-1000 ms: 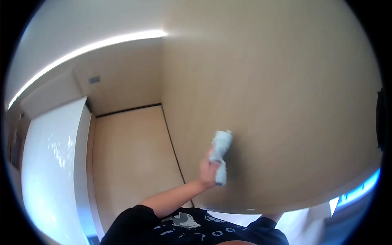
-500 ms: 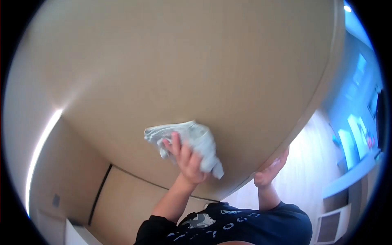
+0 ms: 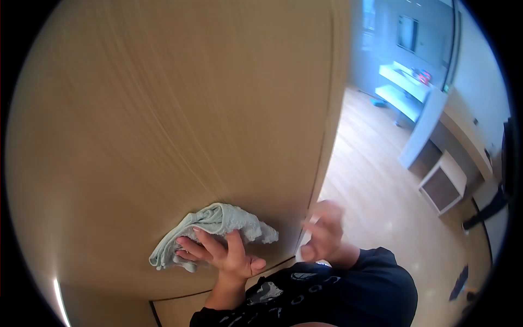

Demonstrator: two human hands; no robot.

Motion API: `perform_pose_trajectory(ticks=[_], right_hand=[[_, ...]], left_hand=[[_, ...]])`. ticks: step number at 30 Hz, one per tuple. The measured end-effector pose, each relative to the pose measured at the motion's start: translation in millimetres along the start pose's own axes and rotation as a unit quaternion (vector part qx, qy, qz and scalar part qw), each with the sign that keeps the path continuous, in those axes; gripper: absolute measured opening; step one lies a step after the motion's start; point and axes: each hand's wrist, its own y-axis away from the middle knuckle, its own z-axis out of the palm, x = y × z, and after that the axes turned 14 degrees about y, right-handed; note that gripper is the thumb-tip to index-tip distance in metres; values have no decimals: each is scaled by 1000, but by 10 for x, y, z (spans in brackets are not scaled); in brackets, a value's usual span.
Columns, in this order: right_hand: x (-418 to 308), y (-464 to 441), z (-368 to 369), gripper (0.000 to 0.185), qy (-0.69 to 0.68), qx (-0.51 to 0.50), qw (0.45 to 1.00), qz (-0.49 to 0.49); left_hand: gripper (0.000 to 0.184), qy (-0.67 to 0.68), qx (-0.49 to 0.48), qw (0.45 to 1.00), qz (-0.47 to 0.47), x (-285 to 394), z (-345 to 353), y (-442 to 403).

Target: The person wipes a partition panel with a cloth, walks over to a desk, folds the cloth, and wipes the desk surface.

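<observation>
A pale grey-green cloth [image 3: 218,218], bunched and folded, lies against the upright wooden panel [image 3: 229,109] low in the view. My left hand [image 3: 223,256] holds it there from below, fingers spread over the cloth and thumb out to the right. Just beside the panel's right edge is my right hand [image 3: 326,231], raised and slightly blurred. Its fingers are bent and apart, and I see nothing between them. Whether it touches the edge I cannot tell.
Past the panel's edge runs a light wood floor [image 3: 370,163]. A white washbasin counter [image 3: 400,79], a small box-shaped stool [image 3: 444,182] and a person's dark-clothed leg [image 3: 487,210] are on the right. A light strip [image 3: 60,302] glows lower left.
The view has swung right, showing more of the room. My left hand and the cloth sit lower and further left in view; my right hand's fingers have bent from a flatter pose.
</observation>
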Motion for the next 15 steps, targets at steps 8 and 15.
perform_pose_trajectory(ticks=[8,15], right_hand=[[-1103,-534,381,57,-24,-83,954,288],[-1320,-588,614,42,-43,-85,878,468]], left_hand=[[92,211,-92,973,26,-235,-370,-51],[67,336,-180,924,1,-393,-903,-299]])
